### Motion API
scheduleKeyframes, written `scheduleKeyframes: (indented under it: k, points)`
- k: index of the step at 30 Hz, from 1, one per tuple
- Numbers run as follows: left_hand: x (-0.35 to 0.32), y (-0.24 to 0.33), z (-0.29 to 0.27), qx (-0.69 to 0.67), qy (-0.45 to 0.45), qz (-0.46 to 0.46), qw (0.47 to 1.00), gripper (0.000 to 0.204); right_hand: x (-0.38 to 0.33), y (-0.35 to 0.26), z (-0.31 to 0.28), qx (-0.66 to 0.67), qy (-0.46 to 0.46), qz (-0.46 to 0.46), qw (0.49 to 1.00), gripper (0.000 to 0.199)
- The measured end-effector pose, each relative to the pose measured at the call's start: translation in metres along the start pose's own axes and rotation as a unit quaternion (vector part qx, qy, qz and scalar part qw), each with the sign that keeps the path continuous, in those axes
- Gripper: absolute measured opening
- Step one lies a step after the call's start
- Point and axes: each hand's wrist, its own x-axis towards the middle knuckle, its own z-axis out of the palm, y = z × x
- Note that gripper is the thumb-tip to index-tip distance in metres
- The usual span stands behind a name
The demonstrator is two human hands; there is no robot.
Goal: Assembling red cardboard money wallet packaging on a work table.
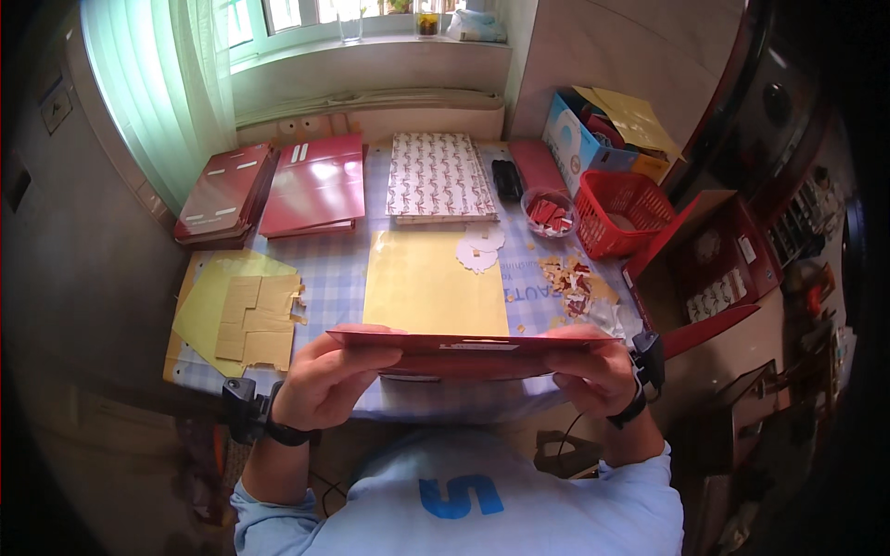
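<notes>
A dark red flat cardboard piece (477,363), with a pale label-like strip on it, is held up nearly edge-on at the table's near side. My left hand (324,378) grips its left end, thumb along the face. At its right end my right hand (598,372) closes round it in the same way. Just beyond it a yellow sheet (436,283) lies flat on the checked tablecloth. Round white paper pieces (479,248) rest at that sheet's far right corner. The underside of the red piece is mostly hidden.
Red folders (315,185) and a stack of patterned sheets (436,176) lie at the back. Tan card pieces (258,320) sit at left. On the right are a tub of red scraps (550,213), a red basket (626,208), loose scraps (570,283) and an open red box (691,269).
</notes>
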Motion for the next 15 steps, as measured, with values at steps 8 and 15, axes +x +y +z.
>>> scheduleKeyframes:
  k: [8,15]
  points:
    - [0.020,-0.012,-0.003,0.023,-0.050,0.026,0.998,0.030,0.029,0.017,-0.007,0.013,-0.086,0.000,0.996,0.034]
    - [0.032,-0.026,-0.009,0.033,-0.061,0.019,0.997,0.028,0.039,0.026,-0.012,-0.017,-0.091,-0.012,0.996,0.033]
